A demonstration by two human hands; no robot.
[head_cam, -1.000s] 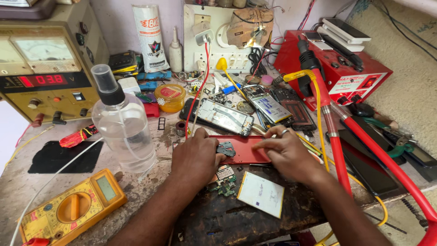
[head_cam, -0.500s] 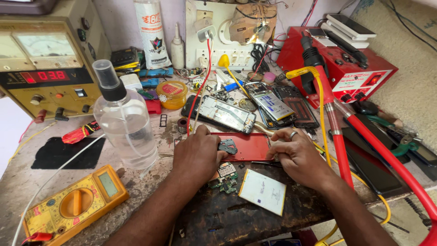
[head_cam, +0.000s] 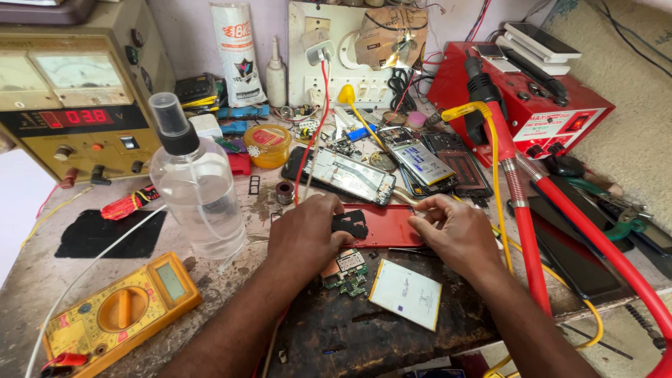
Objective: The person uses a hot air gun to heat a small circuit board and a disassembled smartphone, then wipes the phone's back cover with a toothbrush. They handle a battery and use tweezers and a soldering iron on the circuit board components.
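Between left hand (head_cam: 308, 234) and right hand (head_cam: 451, 231), red phone shell (head_cam: 381, 225).

My left hand (head_cam: 308, 234) and right hand (head_cam: 451, 231) press on the red phone shell (head_cam: 381, 225); a circuit board (head_cam: 346, 269) and battery (head_cam: 406, 294) lie just below; a clear bottle (head_cam: 196, 189) stands left.
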